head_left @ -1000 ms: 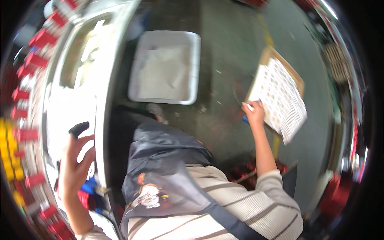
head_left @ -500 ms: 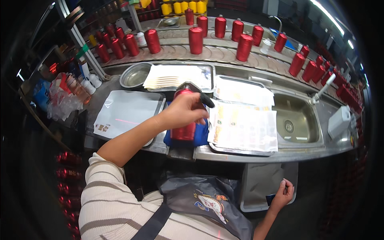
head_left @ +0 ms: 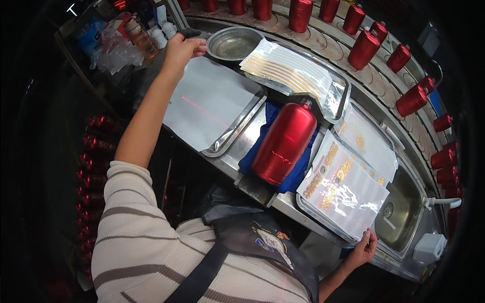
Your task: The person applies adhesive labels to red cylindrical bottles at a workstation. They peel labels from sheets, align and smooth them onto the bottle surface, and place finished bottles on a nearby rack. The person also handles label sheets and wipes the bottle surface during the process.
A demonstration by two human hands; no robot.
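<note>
My left hand [head_left: 183, 52] is stretched out over the far left corner of a plain white sheet [head_left: 212, 96], beside a round metal bowl [head_left: 235, 43]. Its fingers are pinched together; whatever they hold is hidden. A dark covering shows at one finger. At the lower right, my right hand [head_left: 364, 250] has its fingertips closed on the near corner of a decal sheet [head_left: 346, 184] with gold patterns. Between the hands, a shiny red bottle [head_left: 285, 144] lies on a blue cloth [head_left: 255, 155], its neck pointing away from me.
A metal tray [head_left: 343, 96] holds strips with gold lines at the back. More red bottles [head_left: 364, 49] stand on a curved conveyor behind the bench. To the right are a sink [head_left: 399, 222] and a white plastic jug [head_left: 429, 247]; plastic bags [head_left: 113, 55] lie far left.
My left hand has left the red bottle and swung far left to the bowl. My right hand has come up to the decal sheet's corner. The view has turned and tilted.
</note>
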